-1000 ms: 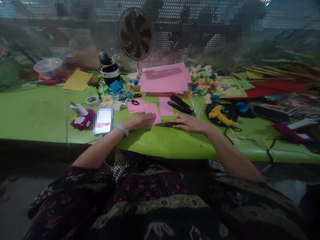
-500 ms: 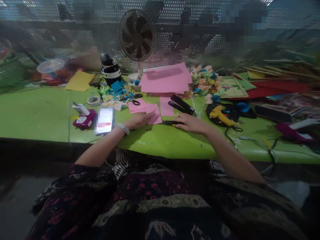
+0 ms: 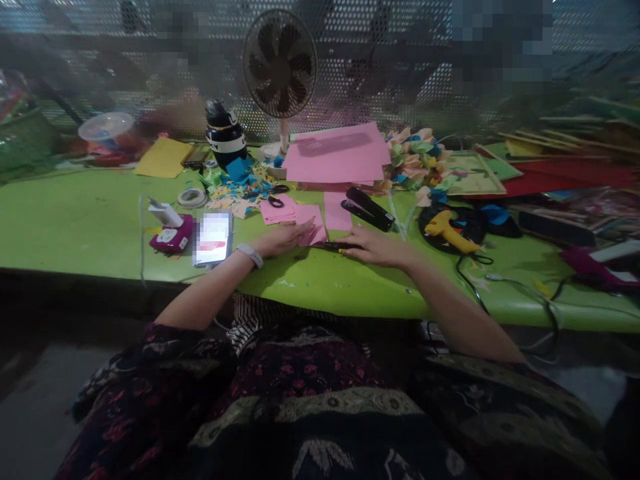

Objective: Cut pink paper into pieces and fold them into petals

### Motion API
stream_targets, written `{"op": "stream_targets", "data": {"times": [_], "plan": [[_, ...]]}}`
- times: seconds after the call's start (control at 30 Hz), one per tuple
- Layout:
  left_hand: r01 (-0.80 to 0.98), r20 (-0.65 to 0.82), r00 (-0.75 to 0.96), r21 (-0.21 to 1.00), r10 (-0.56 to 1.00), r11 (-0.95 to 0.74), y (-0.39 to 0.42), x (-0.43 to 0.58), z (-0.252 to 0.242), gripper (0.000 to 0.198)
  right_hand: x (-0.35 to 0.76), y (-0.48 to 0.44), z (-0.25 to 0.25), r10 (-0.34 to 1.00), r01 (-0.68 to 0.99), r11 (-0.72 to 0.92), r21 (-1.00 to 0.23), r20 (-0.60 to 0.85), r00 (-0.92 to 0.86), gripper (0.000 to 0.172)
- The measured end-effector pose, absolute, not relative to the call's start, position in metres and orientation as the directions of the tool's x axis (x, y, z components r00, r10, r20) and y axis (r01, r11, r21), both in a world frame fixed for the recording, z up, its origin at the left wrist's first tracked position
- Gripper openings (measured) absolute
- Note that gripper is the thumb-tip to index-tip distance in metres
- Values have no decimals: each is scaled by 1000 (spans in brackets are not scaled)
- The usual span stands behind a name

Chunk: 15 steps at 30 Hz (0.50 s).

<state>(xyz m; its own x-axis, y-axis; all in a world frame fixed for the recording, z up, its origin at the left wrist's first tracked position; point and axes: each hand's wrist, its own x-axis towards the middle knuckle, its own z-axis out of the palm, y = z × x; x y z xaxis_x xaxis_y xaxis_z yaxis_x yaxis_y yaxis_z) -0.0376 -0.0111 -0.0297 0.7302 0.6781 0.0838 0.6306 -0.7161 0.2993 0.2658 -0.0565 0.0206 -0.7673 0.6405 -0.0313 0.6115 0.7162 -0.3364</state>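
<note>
The left hand [image 3: 285, 239] lies over a small pink sheet [image 3: 307, 217] on the green surface [image 3: 75, 217], its fingers nearly straight. The near part of the sheet is folded at a slant by the fingertips; at this blur I cannot tell whether they pinch the paper or only press on it. The right hand [image 3: 375, 247] has its fingers closed on a slim dark tool [image 3: 333, 247], which points left and lies just at the sheet's near edge.

Between the 2 hands and the front edge of the surface runs a green strip dotted with tiny specks, with room for the wrists to slide; the forearms come in over that edge. A wider green stretch reaches out to the far left, beyond the phone [image 3: 213, 239] and the purple device [image 3: 173, 235].

Behind the hands the room is tighter. A pink strip [image 3: 338, 212] lies just right of the sheet, a black stapler [image 3: 367, 208] slants close beside it, and a pile of pink pieces [image 3: 277, 212] sits to the left. Farther back, large pink sheets [image 3: 337, 157] lie before the fan [image 3: 280, 65]. Right of the right hand, a yellow glue gun [image 3: 450, 231] rests near the forearm.
</note>
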Motion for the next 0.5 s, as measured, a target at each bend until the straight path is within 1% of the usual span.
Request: {"op": "stream_targets", "data": {"times": [0.07,0.17,0.3,0.43,0.5], "plan": [[649,65,720,290,691,-703,-13,-37,-27,60,262,-55,22,644,618,712,-333,-41,-764,37],[652,77,712,293,698,-699,-15,-36,-24,61,255,-55,23,643,626,719,-301,-53,-764,39],[665,54,706,291,706,-688,-17,-35,-23,62,251,-55,22,629,611,727,-313,-52,-776,40],[634,80,723,319,686,-705,-17,-36,-24,60,245,-56,20,643,619,731,-287,-15,-766,39],[633,84,717,338,692,-697,-16,-35,-25,59,244,-58,21,615,588,750,-303,-10,-789,38]]}}
